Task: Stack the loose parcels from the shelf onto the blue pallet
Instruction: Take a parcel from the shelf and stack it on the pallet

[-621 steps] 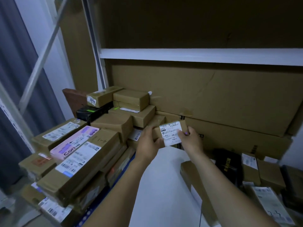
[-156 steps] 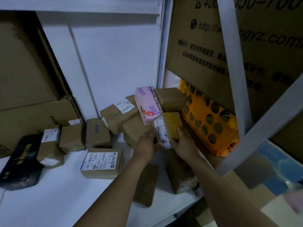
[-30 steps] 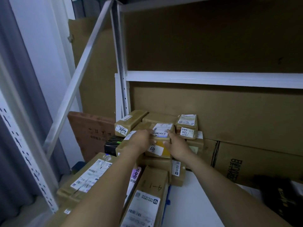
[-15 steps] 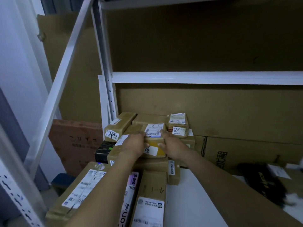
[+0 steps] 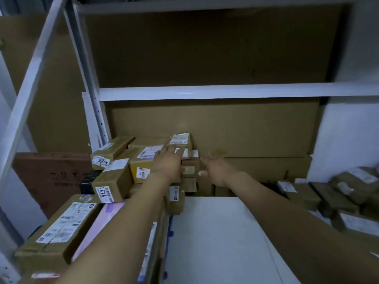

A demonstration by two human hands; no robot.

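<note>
Yellow parcel (image 5: 137, 168) sits atop stack (image 5: 114, 181) on blue pallet (image 5: 170, 233). Left hand (image 5: 167, 161) rests flat on it, uncurled; right hand (image 5: 218, 168) open, clear. Risk: uneven stack, parcel slides when released.

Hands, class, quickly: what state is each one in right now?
Left hand: open, fingers straight on the yellow-sided parcel.
Right hand: open, holding nothing.

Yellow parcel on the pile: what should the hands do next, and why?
Probably lift the left hand off the yellow parcel: it lies settled on the pile, the right hand is open and empty, and loose parcels wait on the shelf at right.
</note>
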